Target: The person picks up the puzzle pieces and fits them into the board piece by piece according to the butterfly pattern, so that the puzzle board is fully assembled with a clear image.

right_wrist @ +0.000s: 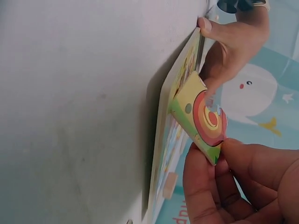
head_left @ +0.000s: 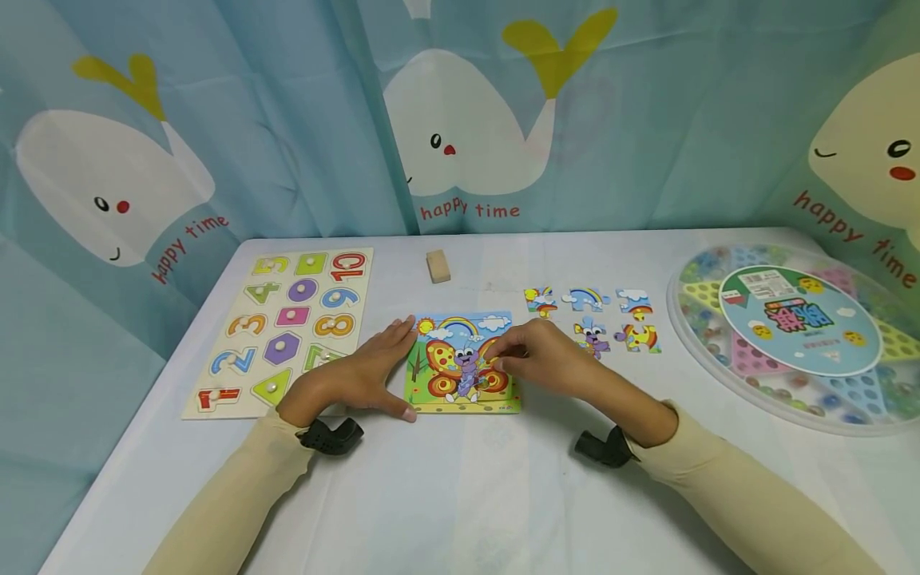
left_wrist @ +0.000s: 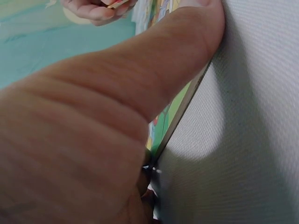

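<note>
Pinching puzzle piece (right_wrist: pixel 200 115) | right hand (head_left: pixel 542 358) | curtain (head_left: pixel 647 120) reads "happy time"

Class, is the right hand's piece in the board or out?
Out: the right wrist view shows the right hand pinching the puzzle piece at an angle to the board.

Tilted puzzle piece (right_wrist: pixel 202 122), butterfly board (head_left: pixel 460 409) below

Soft, even light in here keeps the table (head_left: pixel 474 495) bright, with faint shadows beside both sleeves (head_left: pixel 230 487). In the left wrist view a broad grey shadow crosses the table and the curtain (left_wrist: pixel 46 56) blurs; the right wrist view looks dimmer.
</note>
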A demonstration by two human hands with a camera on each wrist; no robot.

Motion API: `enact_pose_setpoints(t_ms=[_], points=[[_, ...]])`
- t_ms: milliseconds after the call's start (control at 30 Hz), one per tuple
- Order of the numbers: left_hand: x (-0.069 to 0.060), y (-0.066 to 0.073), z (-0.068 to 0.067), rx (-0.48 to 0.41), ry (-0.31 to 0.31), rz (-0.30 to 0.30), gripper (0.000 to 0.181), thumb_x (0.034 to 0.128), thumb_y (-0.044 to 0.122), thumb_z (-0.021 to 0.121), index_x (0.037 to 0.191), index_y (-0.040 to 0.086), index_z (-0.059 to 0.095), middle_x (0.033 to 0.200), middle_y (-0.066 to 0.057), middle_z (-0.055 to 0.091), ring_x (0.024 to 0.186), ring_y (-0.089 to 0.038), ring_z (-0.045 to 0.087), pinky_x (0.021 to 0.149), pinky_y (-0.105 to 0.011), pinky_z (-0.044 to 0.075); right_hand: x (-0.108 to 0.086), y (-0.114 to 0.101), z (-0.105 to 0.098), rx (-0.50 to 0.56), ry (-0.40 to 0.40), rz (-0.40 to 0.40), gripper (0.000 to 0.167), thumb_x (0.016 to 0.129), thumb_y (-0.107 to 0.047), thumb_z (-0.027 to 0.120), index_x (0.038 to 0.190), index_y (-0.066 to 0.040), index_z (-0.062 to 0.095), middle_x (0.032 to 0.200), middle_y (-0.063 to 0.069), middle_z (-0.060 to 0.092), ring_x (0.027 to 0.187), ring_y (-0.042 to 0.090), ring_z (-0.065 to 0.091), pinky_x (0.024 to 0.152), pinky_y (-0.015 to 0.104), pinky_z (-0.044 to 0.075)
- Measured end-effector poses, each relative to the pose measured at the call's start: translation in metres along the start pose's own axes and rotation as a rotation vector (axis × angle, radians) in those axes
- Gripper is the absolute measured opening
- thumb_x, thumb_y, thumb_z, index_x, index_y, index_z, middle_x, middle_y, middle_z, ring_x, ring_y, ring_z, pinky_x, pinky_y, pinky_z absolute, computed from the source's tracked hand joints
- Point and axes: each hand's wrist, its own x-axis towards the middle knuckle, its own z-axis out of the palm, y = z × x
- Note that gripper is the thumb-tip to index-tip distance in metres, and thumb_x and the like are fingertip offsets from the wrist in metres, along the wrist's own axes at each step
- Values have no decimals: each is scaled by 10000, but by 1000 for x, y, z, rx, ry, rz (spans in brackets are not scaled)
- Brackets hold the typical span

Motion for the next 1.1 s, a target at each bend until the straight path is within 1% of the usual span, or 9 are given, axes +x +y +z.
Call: enact_pose_setpoints(t_ms=[100,233,367,467,600,667,767,933,1100], points=[[0,0,0,0,-3,-3,1226,714,502,827,1563,67,57,1623,-45,-89,1469,-217,-103,1175,-457,42,2,-2,2,-11,-16,31,134,882,40,652,967,2,748,918,34,711,718,115,568,613,252,490],[0,1,-1,2,-6,-12,1228,713,501,828,1564,81,50,1622,-29,-99,1467,-202,-110,1176,-445,36,4,-3,5,-63,-21,66,107,885,14,667,947,-14,751,851,5,694,667,115,524,565,243,453],[0,2,-1,2,-7,-23,1224,715,500,828,1565,93,47,1620,-9,-106,1465,-184,-115,1176,-429,32,7,-4,9,-113,-30,76,109,899,-14,664,959,-28,754,909,17,702,661,119,498,543,237,425],[0,1,0,-5,-2,-10,1221,717,502,826,1564,76,56,1623,-31,-96,1468,-208,-107,1175,-449,38,8,-4,10,-129,-38,89,125,903,-13,657,977,-37,755,938,17,701,659,125,489,532,237,411],[-1,0,-1,-3,6,6,1231,710,507,829,1562,61,61,1624,-54,-83,1471,-231,-91,1175,-457,43,9,-2,10,-129,-46,97,134,905,-8,653,993,-30,751,885,4,695,678,125,514,548,248,431],[-1,1,-1,-1,6,4,1237,705,510,831,1563,67,58,1624,-48,-83,1471,-225,-90,1176,-447,41,10,-2,9,-130,-48,98,132,903,-9,655,994,-26,750,861,1,693,691,129,533,562,258,447],[-2,2,-1,-2,8,5,1234,705,503,834,1562,62,64,1625,-52,-76,1472,-228,-88,1175,-453,43,10,-1,8,-137,-49,97,120,901,-20,665,983,-28,753,879,1,696,726,134,550,590,267,466],[-1,1,-1,2,-1,-15,1234,707,510,831,1565,85,52,1623,-25,-88,1469,-200,-100,1176,-439,45,13,1,10,-153,-57,108,114,904,-45,674,980,-47,759,930,1,701,790,151,554,633,273,473],[0,0,0,0,0,-15,1234,707,511,830,1565,88,51,1622,-17,-96,1468,-196,-103,1176,-437,46,14,1,10,-157,-78,117,119,895,-48,680,988,-46,755,907,-4,696,789,151,554,630,274,473]])
